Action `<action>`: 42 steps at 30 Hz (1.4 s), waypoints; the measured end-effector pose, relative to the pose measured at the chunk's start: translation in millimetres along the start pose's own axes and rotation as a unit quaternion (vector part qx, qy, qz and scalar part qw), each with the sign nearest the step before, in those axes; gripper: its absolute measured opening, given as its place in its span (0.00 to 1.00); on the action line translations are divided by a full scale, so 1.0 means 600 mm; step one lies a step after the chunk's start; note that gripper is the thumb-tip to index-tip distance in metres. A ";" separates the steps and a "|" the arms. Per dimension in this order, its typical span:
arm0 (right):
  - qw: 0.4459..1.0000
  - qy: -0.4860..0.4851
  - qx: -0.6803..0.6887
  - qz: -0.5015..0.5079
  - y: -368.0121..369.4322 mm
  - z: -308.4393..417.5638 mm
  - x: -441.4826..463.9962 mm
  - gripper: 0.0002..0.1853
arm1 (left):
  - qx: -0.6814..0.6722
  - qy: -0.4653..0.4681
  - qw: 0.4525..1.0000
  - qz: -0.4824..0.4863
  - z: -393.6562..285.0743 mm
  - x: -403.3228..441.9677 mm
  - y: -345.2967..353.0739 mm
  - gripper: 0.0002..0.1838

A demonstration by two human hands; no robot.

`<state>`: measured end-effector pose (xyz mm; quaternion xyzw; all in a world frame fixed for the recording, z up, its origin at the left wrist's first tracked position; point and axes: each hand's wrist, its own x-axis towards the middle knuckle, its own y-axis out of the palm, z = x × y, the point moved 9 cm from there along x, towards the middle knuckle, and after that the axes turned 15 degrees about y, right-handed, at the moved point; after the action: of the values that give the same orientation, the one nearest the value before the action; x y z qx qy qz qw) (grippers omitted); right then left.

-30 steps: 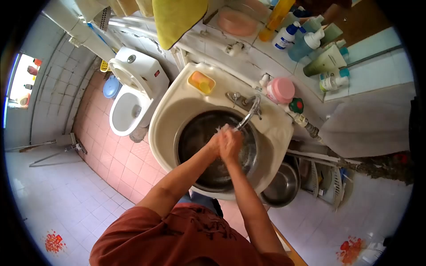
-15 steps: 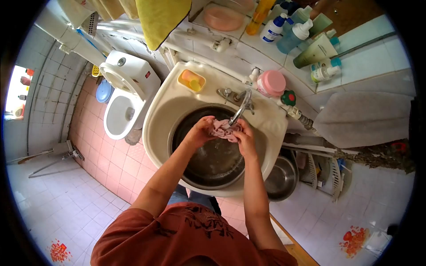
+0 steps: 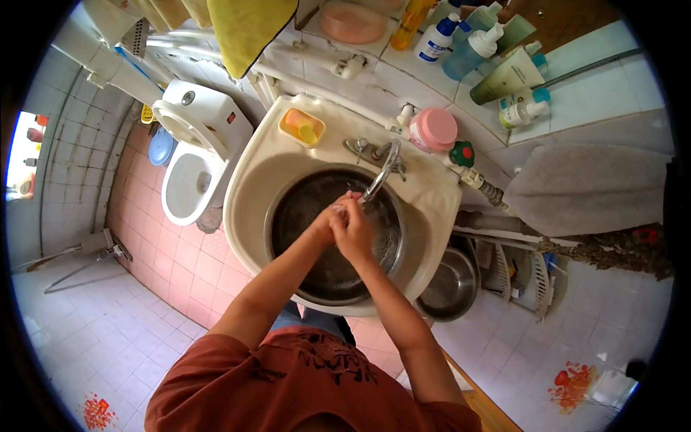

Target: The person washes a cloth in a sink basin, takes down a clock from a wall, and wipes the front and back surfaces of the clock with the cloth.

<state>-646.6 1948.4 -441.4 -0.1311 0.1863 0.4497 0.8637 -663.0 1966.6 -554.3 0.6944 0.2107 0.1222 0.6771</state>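
My left hand [image 3: 328,222] and right hand [image 3: 352,227] were clasped closed, contents hidden, tap [image 3: 386,169] just beyond them, basin [image 3: 295,204] beneath. I seemed mid-squeeze; next, loosening was called for.

The single view looks from the wearer's head, above the near side of the basin [image 3: 306,198], facing forward and steeply down, fairly near. Its wide, rounded field spans shirt [image 3: 309,381] before the basin, toilet [image 3: 183,176] left, bottles [image 3: 436,42] beyond.
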 end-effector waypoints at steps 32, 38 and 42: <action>0.727 0.191 0.644 0.142 -0.075 -0.166 0.154 0.07 | 0.129 -0.091 0.981 -0.112 -0.049 -0.113 0.021 0.28; 0.973 -0.012 0.219 -0.077 -0.090 -0.033 0.056 0.10 | 0.022 -0.024 0.990 -0.140 -0.034 -0.072 0.043 0.25; 0.953 -0.211 -0.214 -0.046 -0.034 0.070 -0.033 0.14 | 0.051 0.041 0.987 -0.148 -0.022 -0.039 0.007 0.24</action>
<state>-631.6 1938.9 -393.5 -0.2234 -0.1067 0.4558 0.8549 -689.2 1967.4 -546.6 0.6836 0.3446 0.0384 0.6422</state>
